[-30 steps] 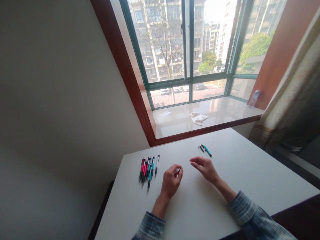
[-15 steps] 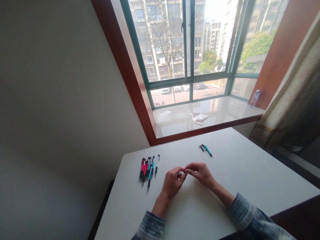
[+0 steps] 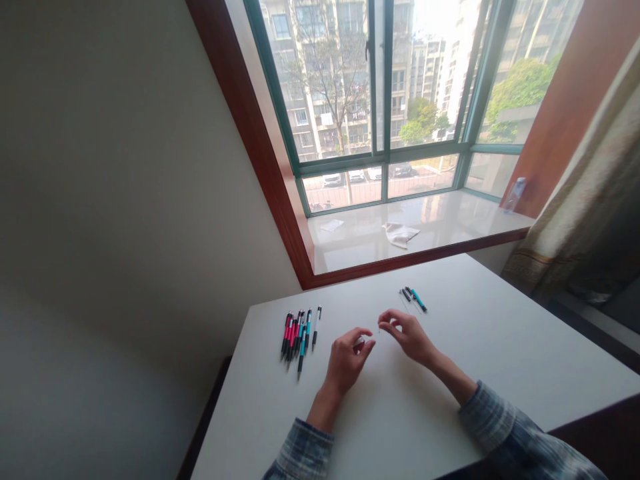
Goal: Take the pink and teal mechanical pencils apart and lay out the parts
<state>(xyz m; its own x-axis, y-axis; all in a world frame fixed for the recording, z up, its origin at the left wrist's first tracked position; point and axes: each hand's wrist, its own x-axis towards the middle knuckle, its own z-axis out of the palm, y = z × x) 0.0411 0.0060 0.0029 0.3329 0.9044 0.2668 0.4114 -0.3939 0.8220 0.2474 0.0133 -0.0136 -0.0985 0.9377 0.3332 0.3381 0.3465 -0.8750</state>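
Observation:
Over the middle of the white table (image 3: 525, 353), my left hand (image 3: 346, 361) is curled, its thumb and forefinger pinching a small white piece that I cannot name. My right hand (image 3: 407, 335) hovers just to its right, fingertips pinched on something too small to make out. The two hands are a little apart. A row of several red, teal and black pens (image 3: 299, 330) lies to the left of my left hand. Beyond my right hand lie a teal pen barrel (image 3: 418, 300) and small black pen parts (image 3: 405, 294).
A window sill (image 3: 450, 230) beyond the table's far edge carries a crumpled white cloth (image 3: 399, 234), a paper scrap (image 3: 331, 225) and a plastic bottle (image 3: 513, 195) at the right. A curtain (image 3: 585, 193) hangs on the right; a plain wall stands on the left.
A second ago the hands were apart, then the fingertips met half a second ago. Now they have drawn apart again, the right hand lifting slightly away toward the pen parts.

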